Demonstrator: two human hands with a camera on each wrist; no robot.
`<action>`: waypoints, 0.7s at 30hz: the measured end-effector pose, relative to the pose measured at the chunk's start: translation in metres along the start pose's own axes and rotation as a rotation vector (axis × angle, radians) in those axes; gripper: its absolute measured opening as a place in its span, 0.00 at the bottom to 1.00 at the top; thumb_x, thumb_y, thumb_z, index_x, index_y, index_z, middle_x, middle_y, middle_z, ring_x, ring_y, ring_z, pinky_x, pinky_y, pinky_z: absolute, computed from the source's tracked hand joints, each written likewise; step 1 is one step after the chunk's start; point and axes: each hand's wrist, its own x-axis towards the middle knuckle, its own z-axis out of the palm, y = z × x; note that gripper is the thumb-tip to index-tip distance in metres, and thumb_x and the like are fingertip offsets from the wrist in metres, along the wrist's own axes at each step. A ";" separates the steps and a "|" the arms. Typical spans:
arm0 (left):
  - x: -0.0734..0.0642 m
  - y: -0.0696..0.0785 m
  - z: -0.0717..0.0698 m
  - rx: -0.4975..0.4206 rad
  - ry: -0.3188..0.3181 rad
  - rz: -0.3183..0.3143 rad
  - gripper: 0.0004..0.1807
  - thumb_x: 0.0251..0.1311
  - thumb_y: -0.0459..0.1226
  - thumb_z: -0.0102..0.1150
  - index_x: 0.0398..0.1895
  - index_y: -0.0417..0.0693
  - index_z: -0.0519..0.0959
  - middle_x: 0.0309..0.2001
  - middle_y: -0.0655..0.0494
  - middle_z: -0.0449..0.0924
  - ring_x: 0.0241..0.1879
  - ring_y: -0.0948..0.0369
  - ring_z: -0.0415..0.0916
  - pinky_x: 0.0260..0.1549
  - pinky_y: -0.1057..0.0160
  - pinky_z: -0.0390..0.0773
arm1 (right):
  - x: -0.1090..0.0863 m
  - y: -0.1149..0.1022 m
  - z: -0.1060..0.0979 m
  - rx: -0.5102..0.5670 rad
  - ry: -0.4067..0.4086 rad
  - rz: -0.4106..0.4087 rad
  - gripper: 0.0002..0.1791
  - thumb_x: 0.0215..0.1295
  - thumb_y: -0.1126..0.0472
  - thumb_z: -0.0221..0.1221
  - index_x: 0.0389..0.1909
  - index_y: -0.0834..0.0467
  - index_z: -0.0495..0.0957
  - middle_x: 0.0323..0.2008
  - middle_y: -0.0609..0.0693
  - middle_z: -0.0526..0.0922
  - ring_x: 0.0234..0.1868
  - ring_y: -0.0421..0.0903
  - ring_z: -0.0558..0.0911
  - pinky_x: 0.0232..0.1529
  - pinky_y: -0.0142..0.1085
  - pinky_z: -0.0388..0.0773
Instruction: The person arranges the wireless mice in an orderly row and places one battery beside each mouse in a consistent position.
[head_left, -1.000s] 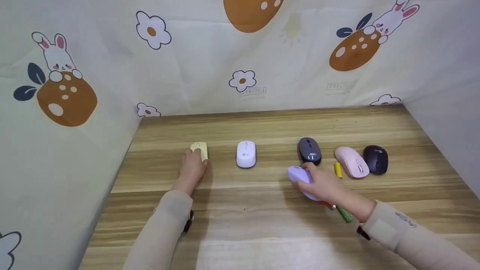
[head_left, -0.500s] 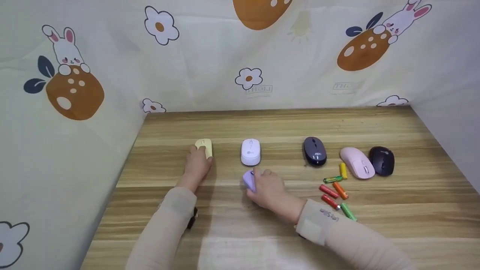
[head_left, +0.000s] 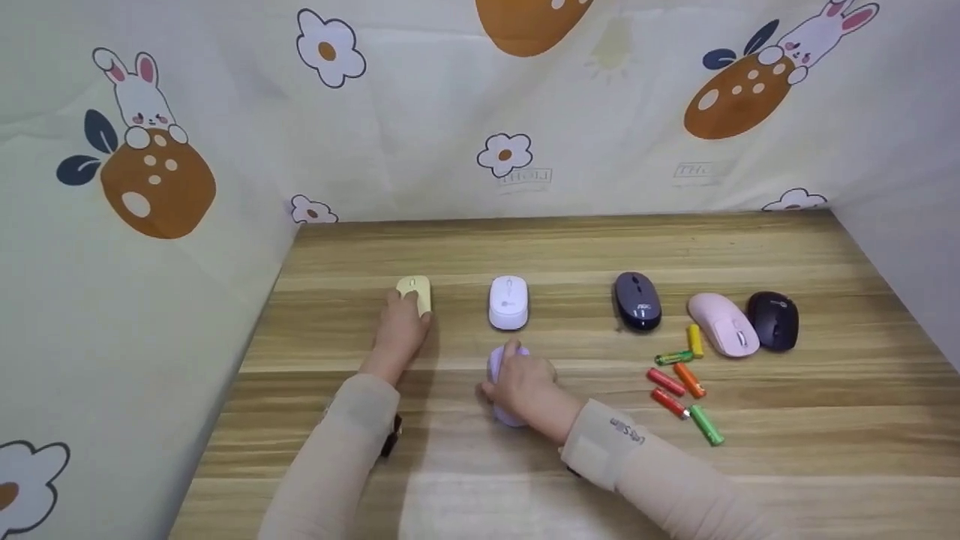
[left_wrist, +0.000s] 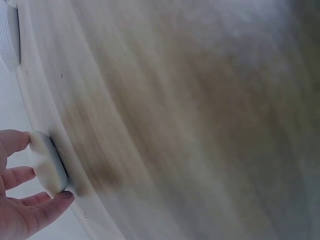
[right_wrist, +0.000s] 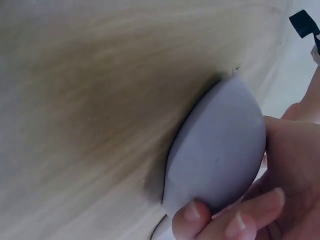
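My left hand [head_left: 401, 330] grips a pale yellow computer mouse [head_left: 415, 284] at the left of the table. In the left wrist view, thumb and fingers hold the sides of this yellow mouse [left_wrist: 46, 165]. My right hand [head_left: 529, 386] holds a light purple mouse [head_left: 512, 417] near the middle, largely covering it in the head view. Its side shows in the right wrist view, where the purple mouse [right_wrist: 220, 140] lies against the table with fingertips at its end. Just beyond it stands a white mouse [head_left: 508, 304], untouched.
To the right lie a dark grey mouse [head_left: 637, 301], a pink mouse [head_left: 724, 324] and a black mouse [head_left: 773, 321], the last two side by side. Several loose coloured batteries, including an orange battery [head_left: 689, 380] and a green battery [head_left: 706, 425], lie in front of them. Patterned cloth [head_left: 405, 150] encloses the wooden table.
My right hand has carried the purple mouse leftward, from beside the batteries to in front of the white mouse, and turned it straighter. My left hand has stayed on the yellow mouse.
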 end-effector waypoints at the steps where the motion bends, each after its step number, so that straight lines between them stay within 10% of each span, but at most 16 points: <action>1: 0.000 0.001 0.000 0.007 0.001 0.008 0.24 0.60 0.38 0.53 0.57 0.32 0.68 0.52 0.34 0.63 0.43 0.43 0.73 0.42 0.49 0.74 | 0.000 0.000 0.000 0.019 -0.006 0.013 0.48 0.53 0.33 0.54 0.61 0.68 0.60 0.25 0.58 0.80 0.25 0.50 0.80 0.25 0.41 0.77; 21: 0.002 0.001 0.003 0.010 0.002 0.010 0.25 0.59 0.38 0.54 0.57 0.31 0.67 0.52 0.33 0.64 0.44 0.41 0.73 0.44 0.47 0.74 | 0.004 0.010 -0.004 0.203 -0.013 0.059 0.49 0.50 0.29 0.53 0.56 0.69 0.63 0.33 0.61 0.81 0.33 0.54 0.81 0.31 0.43 0.77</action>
